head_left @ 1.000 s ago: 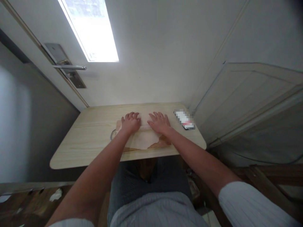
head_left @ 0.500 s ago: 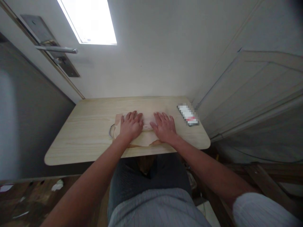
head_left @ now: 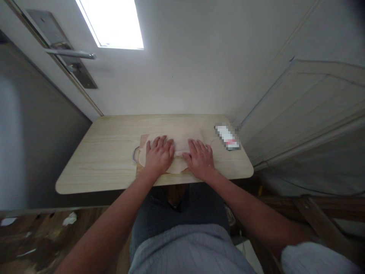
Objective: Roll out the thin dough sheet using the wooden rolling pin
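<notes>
A pale, thin sheet [head_left: 176, 166] that looks like dough lies on a wooden board [head_left: 144, 140] near the table's front edge. Across it, between my hands, runs a whitish band [head_left: 181, 147]; whether this is a rolled part or a separate piece is unclear. My left hand [head_left: 160, 153] rests palm down on the left side of the sheet, fingers stretched forward. On the right side my right hand [head_left: 200, 156] also lies flat, its thumb pointing toward the band. A curved metal handle [head_left: 135, 155] sticks out at the board's left end.
The light wooden table [head_left: 94, 160] stands against a white door [head_left: 185, 83] with a metal lever handle [head_left: 71, 54]. A phone [head_left: 228, 137], partly pixelated, lies at the table's right. Crumpled white paper [head_left: 70, 219] is on the floor at lower left.
Both hands stay flat on the sheet and have shifted only slightly. The view has tilted a little. The whitish band between the hands looks a bit smoother and wider.
</notes>
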`<state>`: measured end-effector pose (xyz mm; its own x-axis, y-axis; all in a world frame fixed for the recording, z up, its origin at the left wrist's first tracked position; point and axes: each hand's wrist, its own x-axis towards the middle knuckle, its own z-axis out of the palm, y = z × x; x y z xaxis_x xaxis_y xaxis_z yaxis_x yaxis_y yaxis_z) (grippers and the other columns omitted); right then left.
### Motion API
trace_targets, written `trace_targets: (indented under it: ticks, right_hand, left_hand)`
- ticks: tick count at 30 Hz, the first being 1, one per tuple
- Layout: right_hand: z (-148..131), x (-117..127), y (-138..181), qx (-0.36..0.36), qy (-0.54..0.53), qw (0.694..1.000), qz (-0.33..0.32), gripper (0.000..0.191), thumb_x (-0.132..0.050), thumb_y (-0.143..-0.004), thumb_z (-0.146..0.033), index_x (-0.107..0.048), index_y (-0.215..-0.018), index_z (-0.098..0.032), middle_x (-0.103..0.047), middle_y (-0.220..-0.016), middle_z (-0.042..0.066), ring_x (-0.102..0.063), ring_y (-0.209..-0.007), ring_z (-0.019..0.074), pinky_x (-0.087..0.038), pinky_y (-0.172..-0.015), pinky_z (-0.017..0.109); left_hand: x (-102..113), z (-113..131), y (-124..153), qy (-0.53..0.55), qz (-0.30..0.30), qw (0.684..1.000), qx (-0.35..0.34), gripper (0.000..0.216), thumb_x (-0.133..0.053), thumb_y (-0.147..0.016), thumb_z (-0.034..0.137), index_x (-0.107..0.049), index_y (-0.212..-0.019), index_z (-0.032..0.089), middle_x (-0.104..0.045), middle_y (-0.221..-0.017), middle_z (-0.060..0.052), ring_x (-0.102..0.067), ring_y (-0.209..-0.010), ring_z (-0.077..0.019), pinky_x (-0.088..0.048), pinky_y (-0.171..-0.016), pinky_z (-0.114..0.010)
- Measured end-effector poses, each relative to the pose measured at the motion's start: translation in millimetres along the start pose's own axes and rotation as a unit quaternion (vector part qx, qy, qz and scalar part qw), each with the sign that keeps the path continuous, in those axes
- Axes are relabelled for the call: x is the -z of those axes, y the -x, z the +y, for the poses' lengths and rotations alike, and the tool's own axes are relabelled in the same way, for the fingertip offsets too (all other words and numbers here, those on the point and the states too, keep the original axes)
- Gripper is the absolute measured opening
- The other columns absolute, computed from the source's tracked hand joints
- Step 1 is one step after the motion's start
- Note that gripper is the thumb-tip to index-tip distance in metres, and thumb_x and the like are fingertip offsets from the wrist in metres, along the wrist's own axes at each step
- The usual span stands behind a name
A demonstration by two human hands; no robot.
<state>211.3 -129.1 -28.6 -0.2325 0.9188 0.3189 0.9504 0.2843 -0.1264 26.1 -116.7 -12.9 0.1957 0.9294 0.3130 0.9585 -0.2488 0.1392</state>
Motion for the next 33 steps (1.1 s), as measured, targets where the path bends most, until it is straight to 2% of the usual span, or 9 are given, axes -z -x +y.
trace_targets:
  ticks: [6,12,21,33]
  right_hand:
    - [-1.5,-0.8,14.8,0.009,-0.007,1.000,0.025,0.061,-0.032,-0.102,-0.050,-0.038,-0.150,-0.013,-0.045,-0.151,0.016,-0.038,-0.138,0.0313,-0.020,-0.112,0.051]
    - [-4.3,-0.1,33.6,0.020,-0.019,0.999,0.040,0.066,-0.036,-0.101,-0.052,-0.035,-0.152,-0.011,-0.043,-0.152,0.016,-0.035,-0.140,0.0317,-0.015,-0.116,0.054]
    - [-7.9,3.5,61.0,0.040,-0.016,0.999,0.032,0.085,-0.042,-0.094,-0.066,-0.026,-0.155,-0.010,-0.037,-0.156,0.017,-0.026,-0.145,0.0339,-0.009,-0.119,0.058]
    - [-10.8,5.5,86.1,0.057,-0.008,0.998,0.031,0.090,-0.043,-0.092,-0.067,-0.022,-0.156,-0.008,-0.030,-0.159,0.017,-0.017,-0.149,0.0335,-0.009,-0.120,0.059]
  left_hand:
    - [2.0,3.1,11.7,0.006,0.006,1.000,-0.005,0.045,-0.028,-0.101,0.044,-0.057,-0.133,0.030,-0.050,-0.149,-0.007,-0.040,-0.139,-0.0306,-0.025,-0.114,-0.059]
    - [6.1,7.7,27.7,0.022,0.000,1.000,-0.004,0.046,-0.029,-0.101,0.044,-0.053,-0.139,0.031,-0.046,-0.153,-0.004,-0.035,-0.142,-0.0295,-0.020,-0.117,-0.057]
    - [9.1,13.0,49.4,0.030,-0.008,0.999,-0.011,0.049,-0.029,-0.102,0.043,-0.043,-0.148,0.031,-0.048,-0.152,-0.002,-0.034,-0.144,-0.0286,-0.018,-0.119,-0.056]
    - [10.2,18.4,70.3,0.050,0.010,0.999,-0.014,0.044,-0.037,-0.101,0.041,-0.050,-0.142,0.034,-0.053,-0.147,-0.002,-0.037,-0.143,-0.0280,-0.020,-0.118,-0.057]
